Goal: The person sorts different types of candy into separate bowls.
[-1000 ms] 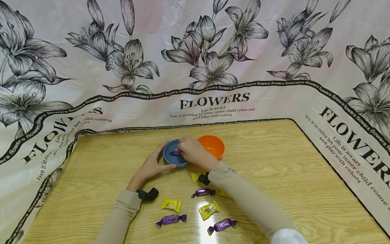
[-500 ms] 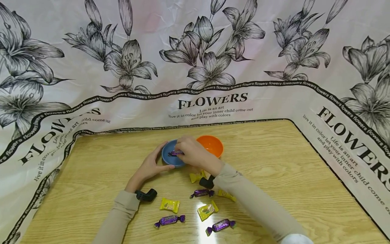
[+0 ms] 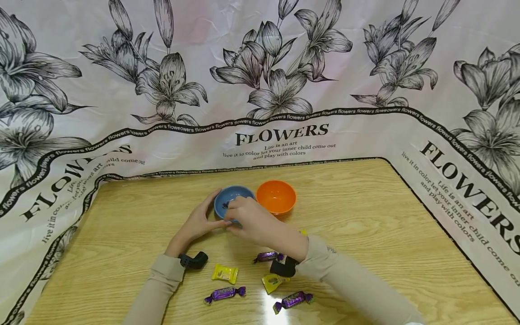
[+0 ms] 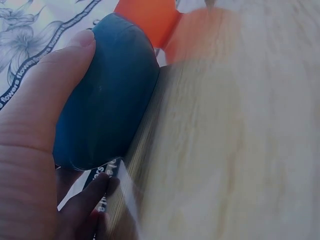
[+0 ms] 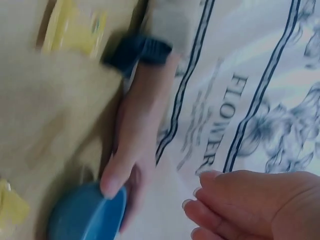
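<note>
On the wood-grain table (image 3: 357, 216), we see the left hand (image 3: 199, 222) gripping the blue bowl (image 3: 233, 191); a purple-wrapped candy (image 3: 265, 257) lies left-to-right, just near-side of the relaxed, empty right hand (image 3: 255, 222).

My counter (image 3: 386, 234) looks like smooth, glossy wood. The blue bowl (image 3: 237, 191) and orange bowl (image 3: 276, 196) seem smooth plastic, the sweet wrappers (image 3: 224, 294) shiny film. My sleeves (image 3: 156, 289) are matt cloth, the flowered sheet (image 3: 361, 135) creased and faintly glossy.
</note>
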A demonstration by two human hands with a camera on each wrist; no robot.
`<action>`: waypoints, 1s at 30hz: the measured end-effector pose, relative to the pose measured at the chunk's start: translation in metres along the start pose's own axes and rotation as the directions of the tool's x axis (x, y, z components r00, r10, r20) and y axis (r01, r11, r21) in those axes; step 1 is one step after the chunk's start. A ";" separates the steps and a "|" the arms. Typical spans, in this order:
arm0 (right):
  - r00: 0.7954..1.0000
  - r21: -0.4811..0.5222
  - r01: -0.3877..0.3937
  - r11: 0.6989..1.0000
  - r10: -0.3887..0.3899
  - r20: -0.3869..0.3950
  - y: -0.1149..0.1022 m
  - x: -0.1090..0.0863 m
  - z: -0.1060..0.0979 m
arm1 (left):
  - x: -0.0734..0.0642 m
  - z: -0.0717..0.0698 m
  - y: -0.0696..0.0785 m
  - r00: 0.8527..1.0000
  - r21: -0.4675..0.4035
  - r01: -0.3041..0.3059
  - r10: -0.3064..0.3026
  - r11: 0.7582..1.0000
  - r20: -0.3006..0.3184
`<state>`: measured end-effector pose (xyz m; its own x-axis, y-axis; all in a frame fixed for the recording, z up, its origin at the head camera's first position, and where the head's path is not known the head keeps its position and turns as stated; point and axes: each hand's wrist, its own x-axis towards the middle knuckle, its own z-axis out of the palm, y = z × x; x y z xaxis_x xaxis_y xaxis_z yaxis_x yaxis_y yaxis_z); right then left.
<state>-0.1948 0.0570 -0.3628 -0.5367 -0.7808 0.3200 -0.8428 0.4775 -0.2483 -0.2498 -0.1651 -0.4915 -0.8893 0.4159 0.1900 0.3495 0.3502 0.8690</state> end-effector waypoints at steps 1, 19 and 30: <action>1.000 0.004 -0.010 1.000 0.010 0.012 -0.004 -0.002 0.000 | 0.000 0.000 0.000 1.000 0.005 0.005 -0.005 1.000 -0.002; 0.957 -0.083 0.103 0.991 -0.077 0.279 -0.057 -0.051 0.046 | 0.000 0.002 0.001 0.998 0.054 0.061 -0.060 0.997 -0.021; 0.965 -0.282 0.179 0.942 -0.113 0.236 -0.065 -0.066 0.068 | 0.001 0.003 0.000 0.998 0.061 0.053 -0.051 0.997 -0.025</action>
<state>-0.1014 0.0497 -0.4302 -0.4132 -0.9026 0.1211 -0.9020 0.4239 0.0815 -0.2503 -0.1623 -0.4926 -0.9132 0.3761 0.1568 0.3195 0.4220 0.8484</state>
